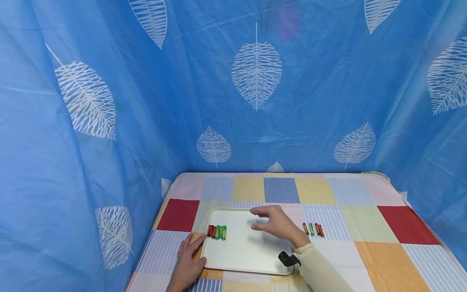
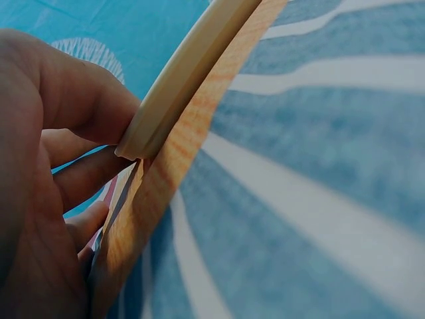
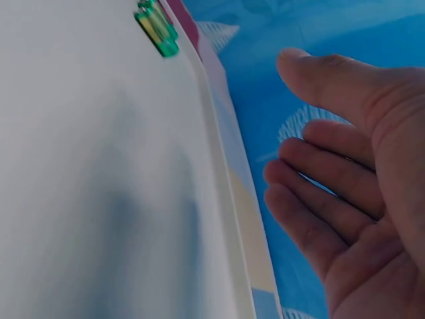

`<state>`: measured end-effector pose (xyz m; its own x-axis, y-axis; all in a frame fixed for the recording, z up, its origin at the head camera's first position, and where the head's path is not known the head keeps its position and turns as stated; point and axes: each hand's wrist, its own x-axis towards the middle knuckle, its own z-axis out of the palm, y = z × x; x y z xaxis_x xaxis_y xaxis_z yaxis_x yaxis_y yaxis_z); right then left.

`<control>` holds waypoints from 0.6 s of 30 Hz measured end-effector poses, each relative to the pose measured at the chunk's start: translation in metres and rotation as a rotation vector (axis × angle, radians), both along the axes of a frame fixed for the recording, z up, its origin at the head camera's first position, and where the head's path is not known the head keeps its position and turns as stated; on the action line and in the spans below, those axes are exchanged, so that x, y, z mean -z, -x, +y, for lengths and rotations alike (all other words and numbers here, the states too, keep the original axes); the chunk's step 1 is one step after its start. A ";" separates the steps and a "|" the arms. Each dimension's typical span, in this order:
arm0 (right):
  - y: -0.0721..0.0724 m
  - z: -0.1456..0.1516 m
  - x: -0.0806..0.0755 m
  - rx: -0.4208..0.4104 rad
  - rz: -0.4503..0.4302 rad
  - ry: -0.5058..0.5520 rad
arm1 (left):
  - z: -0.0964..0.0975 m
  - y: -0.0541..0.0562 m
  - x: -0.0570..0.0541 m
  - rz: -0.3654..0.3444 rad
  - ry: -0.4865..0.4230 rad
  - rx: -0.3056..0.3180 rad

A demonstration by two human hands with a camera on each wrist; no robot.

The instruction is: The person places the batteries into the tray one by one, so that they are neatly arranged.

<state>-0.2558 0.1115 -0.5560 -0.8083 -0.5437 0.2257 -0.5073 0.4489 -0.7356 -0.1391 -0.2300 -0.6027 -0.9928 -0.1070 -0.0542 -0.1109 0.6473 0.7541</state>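
Observation:
A pale rectangular tray (image 1: 251, 255) lies on the table. Near its left edge, several small batteries (image 1: 217, 232), red ones beside green ones, stand side by side in a row. My left hand (image 1: 187, 259) rests against the tray's left side, thumb and forefinger touching the rim; the left wrist view shows these fingertips at the tray's edge (image 2: 189, 73). Above the tray's right half hovers my right hand (image 1: 275, 222), fingers loosely bent, thumb apart, holding nothing. In the right wrist view, green batteries (image 3: 157, 28) appear at the top, away from this hand.
Right of the tray, several more batteries (image 1: 316, 230), red and green, lie on the patchwork tablecloth (image 1: 375, 259). Blue curtains (image 1: 306, 89) with white leaf prints hang behind the table and at both sides. A black strap mount (image 1: 288, 258) sits on my right wrist.

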 end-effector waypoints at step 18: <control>-0.005 0.085 0.002 0.071 -0.052 0.112 | -0.002 0.004 0.004 0.009 -0.023 0.022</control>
<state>-0.2507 0.1962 -0.5582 -0.8560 -0.4585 0.2389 -0.4373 0.3957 -0.8076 -0.1427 -0.2316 -0.6071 -0.9953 -0.0840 -0.0478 -0.0903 0.6322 0.7695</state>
